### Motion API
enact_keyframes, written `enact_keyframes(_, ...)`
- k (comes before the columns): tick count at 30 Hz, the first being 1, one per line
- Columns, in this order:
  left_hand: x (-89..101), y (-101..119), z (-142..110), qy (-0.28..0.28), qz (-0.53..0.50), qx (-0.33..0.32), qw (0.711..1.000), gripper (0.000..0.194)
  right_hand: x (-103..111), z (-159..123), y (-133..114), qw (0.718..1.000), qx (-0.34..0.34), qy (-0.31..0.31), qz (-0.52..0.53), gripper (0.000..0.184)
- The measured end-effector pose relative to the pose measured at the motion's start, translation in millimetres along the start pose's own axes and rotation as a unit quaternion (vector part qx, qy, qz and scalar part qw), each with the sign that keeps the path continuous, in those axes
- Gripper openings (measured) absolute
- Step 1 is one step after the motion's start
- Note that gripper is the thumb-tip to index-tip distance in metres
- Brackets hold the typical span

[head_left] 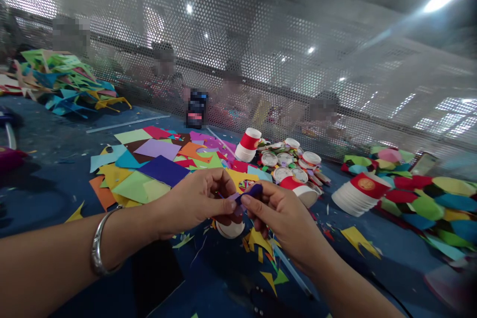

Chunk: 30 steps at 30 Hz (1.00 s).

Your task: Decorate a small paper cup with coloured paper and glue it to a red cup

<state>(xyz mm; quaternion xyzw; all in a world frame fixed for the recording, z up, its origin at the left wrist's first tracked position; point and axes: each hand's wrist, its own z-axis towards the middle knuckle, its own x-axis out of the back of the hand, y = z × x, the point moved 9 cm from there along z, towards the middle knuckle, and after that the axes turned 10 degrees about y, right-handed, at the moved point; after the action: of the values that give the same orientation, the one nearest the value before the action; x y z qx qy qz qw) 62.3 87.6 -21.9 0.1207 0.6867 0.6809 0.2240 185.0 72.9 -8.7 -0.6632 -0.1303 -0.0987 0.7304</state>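
My left hand [204, 198] is closed, pinching a small lilac paper piece [236, 203] between thumb and fingers. Close against it, my right hand [279, 206] pinches a small dark blue paper piece [254, 191]. The two pieces meet or overlap between my fingertips; exactly how they join is hidden. Below the hands sits a white paper cup [231, 230], partly covered by my fingers. Beyond my left hand lies a spread of coloured paper sheets [162, 169], some with cut-outs. Yellow paper scraps [261, 241] lie under my right hand.
Stacked red-and-white cups [249, 145] stand behind, and another cup stack [359, 195] leans at right. Small decorated cups [285, 161] cluster between them. Coloured paper shapes [428, 198] lie far right, a paper heap [67, 79] far left. A perforated metal screen [223, 25] borders the table's back.
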Motion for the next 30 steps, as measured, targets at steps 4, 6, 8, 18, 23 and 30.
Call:
enact_keyframes(4,-1.1,0,-1,0.002,-0.007,0.009,1.0,0.029,-1,0,-1,1.0,0.003,-0.006,-0.001,0.026)
enact_keyframes(6,0.4,1,0,0.002,0.003,0.013,1.0,0.03,-1,0,0,1.0,0.003,-0.007,-0.004,0.026)
enact_keyframes(8,3.8,1,1,-0.001,0.027,0.023,0.999,0.029,-1,1,0,1.0,0.003,-0.004,-0.004,0.026)
enact_keyframes(18,1.1,1,7,-0.021,0.433,-0.101,0.896,0.021,20,3,-4,0.997,0.037,0.07,-0.013,0.023)
enact_keyframes(23,-16.2,-2,12,-0.05,0.477,-0.11,0.87,0.024,19,2,-6,0.997,0.053,0.06,-0.014,0.021)
enact_keyframes(30,-30.5,1,13,-0.083,0.479,-0.125,0.865,0.013,17,2,-12,0.995,0.081,0.054,-0.031,0.017)
